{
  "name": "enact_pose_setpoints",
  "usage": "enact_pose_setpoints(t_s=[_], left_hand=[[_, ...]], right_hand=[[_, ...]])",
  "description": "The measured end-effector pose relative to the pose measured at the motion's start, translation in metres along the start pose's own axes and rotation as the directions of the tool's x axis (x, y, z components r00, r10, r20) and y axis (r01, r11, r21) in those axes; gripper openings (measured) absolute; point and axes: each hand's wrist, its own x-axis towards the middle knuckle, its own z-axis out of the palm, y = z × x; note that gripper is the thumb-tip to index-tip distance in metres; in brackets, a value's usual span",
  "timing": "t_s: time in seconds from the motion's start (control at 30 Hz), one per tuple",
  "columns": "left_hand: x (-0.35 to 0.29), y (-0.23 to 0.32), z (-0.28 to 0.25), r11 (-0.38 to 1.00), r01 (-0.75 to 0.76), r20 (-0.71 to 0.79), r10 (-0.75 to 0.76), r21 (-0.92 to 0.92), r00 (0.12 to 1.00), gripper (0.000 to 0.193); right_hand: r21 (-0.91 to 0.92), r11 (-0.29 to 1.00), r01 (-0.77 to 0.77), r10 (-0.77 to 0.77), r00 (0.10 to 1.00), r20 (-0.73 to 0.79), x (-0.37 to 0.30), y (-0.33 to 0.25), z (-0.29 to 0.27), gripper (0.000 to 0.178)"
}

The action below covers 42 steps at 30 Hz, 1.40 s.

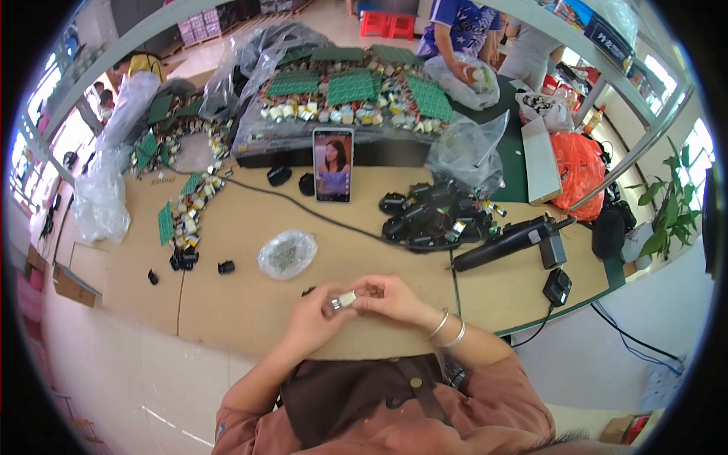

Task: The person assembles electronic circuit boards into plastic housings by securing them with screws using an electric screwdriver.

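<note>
Both hands, left hand (315,315) and right hand (387,294), pinch one small metal part (343,300) between fingertips above the desk (250,303); a slip could drop it near the desk edge.

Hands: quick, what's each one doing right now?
Left hand: closed on the small silver part, fingers pinching one end.
Right hand: closed on the same part from the other side.
</note>
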Motion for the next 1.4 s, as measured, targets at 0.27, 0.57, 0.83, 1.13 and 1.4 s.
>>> enact_pose_setpoints(t_s=[0.27, 0.57, 0.83, 1.13, 1.4], left_hand=[[0.024, -0.009, -0.002, 0.857, 0.136, 0.132, -0.079, -0.497, 0.988, 0.018], [0.023, -0.024, 0.004, 0.828, 0.093, 0.03, -0.092, -0.553, 0.995, 0.015], [0.021, -0.02, 0.006, 0.828, 0.055, -0.022, -0.081, -0.559, 0.996, 0.013], [0.018, -0.023, 0.008, 0.849, 0.037, -0.033, -0.064, -0.528, 0.997, 0.012], [0.016, -0.021, 0.009, 0.843, 0.038, -0.058, -0.082, -0.537, 0.995, 0.012]], right_hand=[[-0.149, 0.974, 0.168, -0.198, 0.955, -0.22, -0.008, 0.002, -0.006, 0.025], [-0.46, 0.859, 0.225, -0.351, 0.913, -0.209, -0.005, 0.003, 0.001, 0.029], [-0.633, 0.728, 0.264, -0.435, 0.891, -0.128, -0.007, -0.004, 0.003, 0.029], [-0.635, 0.725, 0.268, -0.443, 0.887, -0.131, -0.009, -0.006, 0.005, 0.026], [-0.693, 0.638, 0.335, -0.557, 0.823, -0.115, -0.006, -0.002, 0.006, 0.026]])
